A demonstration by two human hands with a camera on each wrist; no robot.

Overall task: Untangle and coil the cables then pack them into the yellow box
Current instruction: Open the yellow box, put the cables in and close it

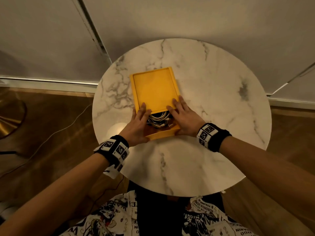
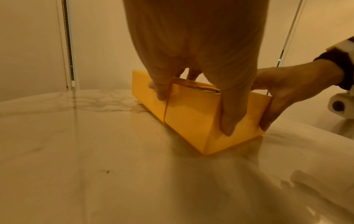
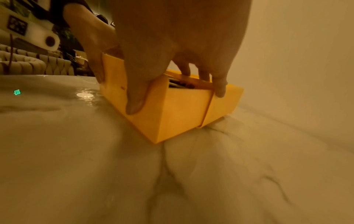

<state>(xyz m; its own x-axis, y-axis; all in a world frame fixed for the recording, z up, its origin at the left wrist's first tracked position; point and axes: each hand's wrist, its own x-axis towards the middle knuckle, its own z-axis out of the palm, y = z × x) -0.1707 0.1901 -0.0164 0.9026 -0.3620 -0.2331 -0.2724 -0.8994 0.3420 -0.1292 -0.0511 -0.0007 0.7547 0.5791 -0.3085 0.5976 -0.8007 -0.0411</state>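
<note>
Head view: a yellow box (image 1: pixel 162 135) sits near the middle of a round marble bench (image 1: pixel 213 92), its sliding lid (image 1: pixel 154 89) covering the far part and leaving the near end uncovered. Cables (image 1: pixel 158 119), pale and dark strands bundled together, lie inside the box at that uncovered end, just short of the lid's near edge.

Both hands are clamped on the box. The left hand (image 1: pixel 139 125) holds the box's left near corner, thumb on the near wall and fingers (image 1: pixel 142 108) reaching forward onto the lid's near edge. The right hand (image 1: pixel 185 116) mirrors it at the box's right near corner, fingers laid on the lid's right side.

Left wrist view: the left hand (image 2: pixel 191 53) comes down over the box (image 2: pixel 189 119), its thumb (image 2: pixel 228 115) pressed flat on the near wall and a finger hooked over the lid edge; the right hand (image 2: pixel 287 91) grips the box's other corner.

Right wrist view: the right hand (image 3: pixel 172 37) straddles the box (image 3: pixel 178 109), thumb on the near wall, fingers curled over the lid (image 3: pixel 226 98), with cable ends visible in the gap beneath.

Beyond the bench, left of the box, a thin cord (image 1: pixel 51 137) trails across the wooden floor (image 1: pixel 42 116). Black wrist bands with printed markers (image 1: pixel 115 149) circle both forearms.
</note>
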